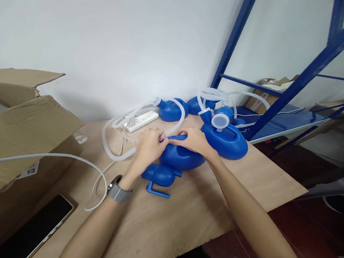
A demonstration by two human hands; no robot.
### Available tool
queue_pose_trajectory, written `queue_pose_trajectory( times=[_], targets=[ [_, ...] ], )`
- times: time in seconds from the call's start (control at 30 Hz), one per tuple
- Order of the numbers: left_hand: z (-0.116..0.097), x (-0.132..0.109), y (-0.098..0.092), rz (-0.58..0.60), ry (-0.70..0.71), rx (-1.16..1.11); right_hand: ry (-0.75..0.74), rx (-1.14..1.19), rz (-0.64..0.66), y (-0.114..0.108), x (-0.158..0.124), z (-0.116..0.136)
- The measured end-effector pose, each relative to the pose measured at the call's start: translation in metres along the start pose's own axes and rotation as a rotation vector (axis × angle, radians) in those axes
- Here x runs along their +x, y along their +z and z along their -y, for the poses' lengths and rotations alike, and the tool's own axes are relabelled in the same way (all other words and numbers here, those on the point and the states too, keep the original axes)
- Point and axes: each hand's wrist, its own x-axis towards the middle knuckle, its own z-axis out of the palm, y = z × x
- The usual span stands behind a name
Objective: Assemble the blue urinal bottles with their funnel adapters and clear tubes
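A blue plastic bottle with a moulded handle (pixel 186 159) lies on the wooden table between my hands. My left hand (pixel 150 144) is closed at the left end of its top, fingers pinched by a small translucent piece; what they hold is mostly hidden. A clear white hose (pixel 181 122) curves down to just behind these fingers. From the right, my right hand (pixel 194 140) grips the top of the bottle, its thumb reaching toward the left hand. In front of the left hand sit a smaller blue rounded part (pixel 163 175) and a blue angled piece (pixel 158 190).
Another blue bottle (pixel 228 142) with a translucent cap stands right; more blue bottles (pixel 172 111) and coiled hoses are behind. A white power strip (pixel 143 120) lies near the wall. Left are an open cardboard box (pixel 26 128), a phone (pixel 34 235) and a looping cable (pixel 99 168). Blue shelving (pixel 236 32) flanks the right.
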Motion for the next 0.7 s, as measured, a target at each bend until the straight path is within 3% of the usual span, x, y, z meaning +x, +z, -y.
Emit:
queue_pose_trajectory(
  times=[0.13, 0.4, 0.7],
  targets=[
    [0.004, 0.001, -0.005, 0.064, -0.072, -0.233, -0.024, 0.051, 0.023, -0.002, -0.002, -0.002],
    [0.015, 0.004, -0.012, 0.206, 0.033, -0.494, -0.028, 0.086, 0.069, -0.008, -0.004, -0.002],
    [0.005, 0.0, -0.003, 0.077, 0.012, -0.11, -0.004, 0.016, 0.007, 0.003, 0.001, -0.007]
  ],
)
